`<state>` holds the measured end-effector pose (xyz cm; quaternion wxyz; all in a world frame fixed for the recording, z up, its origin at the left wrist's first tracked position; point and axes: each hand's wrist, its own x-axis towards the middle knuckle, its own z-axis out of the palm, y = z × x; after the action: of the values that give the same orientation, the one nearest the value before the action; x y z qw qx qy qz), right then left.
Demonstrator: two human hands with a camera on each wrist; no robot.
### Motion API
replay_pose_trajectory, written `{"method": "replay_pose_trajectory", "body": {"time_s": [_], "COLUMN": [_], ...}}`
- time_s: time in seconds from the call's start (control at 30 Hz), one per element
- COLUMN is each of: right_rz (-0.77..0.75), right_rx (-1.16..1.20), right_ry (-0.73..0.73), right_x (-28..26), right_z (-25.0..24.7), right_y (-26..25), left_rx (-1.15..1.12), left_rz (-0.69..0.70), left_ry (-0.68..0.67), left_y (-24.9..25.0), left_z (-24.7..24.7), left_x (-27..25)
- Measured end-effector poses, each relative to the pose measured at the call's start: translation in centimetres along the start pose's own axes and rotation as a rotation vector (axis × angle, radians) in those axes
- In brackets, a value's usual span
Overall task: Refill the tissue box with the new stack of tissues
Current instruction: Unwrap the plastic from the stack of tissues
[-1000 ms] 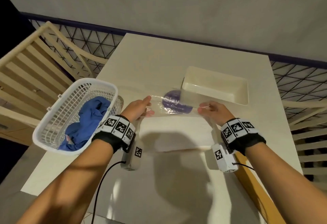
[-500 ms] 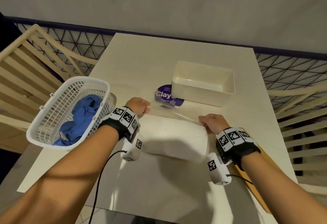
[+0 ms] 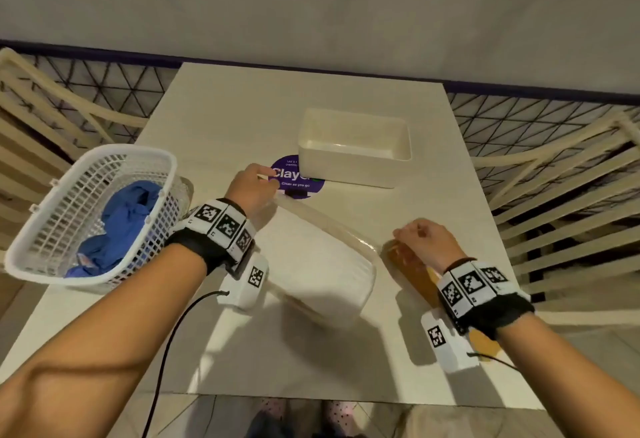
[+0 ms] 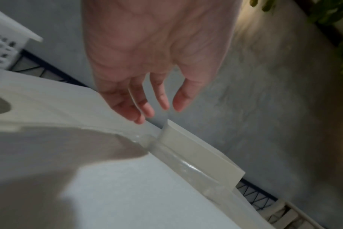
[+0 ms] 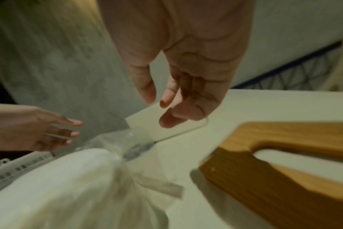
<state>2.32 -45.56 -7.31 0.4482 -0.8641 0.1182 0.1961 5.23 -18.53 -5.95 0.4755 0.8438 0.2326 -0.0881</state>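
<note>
Plastic-wrapped tissue stack (image 3: 322, 264) now released — both hands withdrawn.

Head view looks down; wrist views sit close, sharing the tissue box (image 3: 355, 147).

The orange-brown wooden lid (image 3: 412, 273) lies partly under the right hand (image 3: 424, 242) and wrist in the head view, and its near end is cut off in the right wrist view. The left hand (image 3: 252, 186) hides the far corner of the clear-plastic-wrapped white tissue stack (image 3: 322, 268) (whether the fingertips touch the wrap cannot be told). Both wrist views are blurred.
</note>
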Motion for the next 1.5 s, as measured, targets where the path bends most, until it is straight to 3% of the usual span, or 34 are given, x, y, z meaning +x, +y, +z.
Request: {"method": "replay_pose_trajectory", "body": {"time_s": [0.07,0.23,0.37,0.43,0.5,0.7,0.83,0.97,1.03,1.13,1.3,1.5], "right_rz": [-0.119,-0.325,-0.478,-0.417,-0.318,-0.183,-0.047,-0.252,-0.309,-0.225,-0.143,-0.069], "right_rx": [-0.019,-0.218,-0.702,-0.857,-0.85,-0.518,-0.361,-0.22,-0.185,-0.28,-0.713,-0.706], "right_ry": [-0.046,-0.353,-0.278,-0.283,-0.353,-0.39,-0.419,-0.151,-0.149,-0.299,-0.345,-0.394], "right_x": [-0.3,-0.5,1.5,2.4,2.9,3.3,2.5,1.5,1.2,0.5,0.6,1.4], "right_z": [0.3,4.3,7.1,7.6,7.7,6.8,5.8,5.2,5.6,6.8,7.7,8.4], "right_y": [-2.5,-7.7,-9.3,-9.3,-8.7,-5.8,-5.2,-6.2,-7.0,-7.9,-8.2,-8.6], "left_rx": [-0.079,-0.207,-0.153,-0.236,-0.405,-0.529,-0.412,-0.124,-0.088,-0.131,-0.017,0.069], "left_rz": [-0.024,-0.169,-0.36,-0.476,-0.515,-0.428,-0.394,-0.235,-0.262,-0.319,-0.345,-0.43], "left_ry": [0.017,-0.001,-0.097,-0.236,-0.311,-0.159,-0.085,0.064,-0.022,-0.144,-0.184,-0.283], "left_y": [-0.7,-4.2,-7.1,-8.2,-8.7,-7.3,-6.1,-4.9,-4.3,-3.8,-4.1,-3.7], "left_z": [-0.9,-1.6,-0.8,-0.2,0.8,1.9,1.2,1.0,1.4,2.1,1.9,1.2], "left_x": [-2.0,-7.2,-9.4,-9.8,-9.9,-9.3,-8.3,-7.6,-7.8,-7.8,-7.5,-6.4]}}
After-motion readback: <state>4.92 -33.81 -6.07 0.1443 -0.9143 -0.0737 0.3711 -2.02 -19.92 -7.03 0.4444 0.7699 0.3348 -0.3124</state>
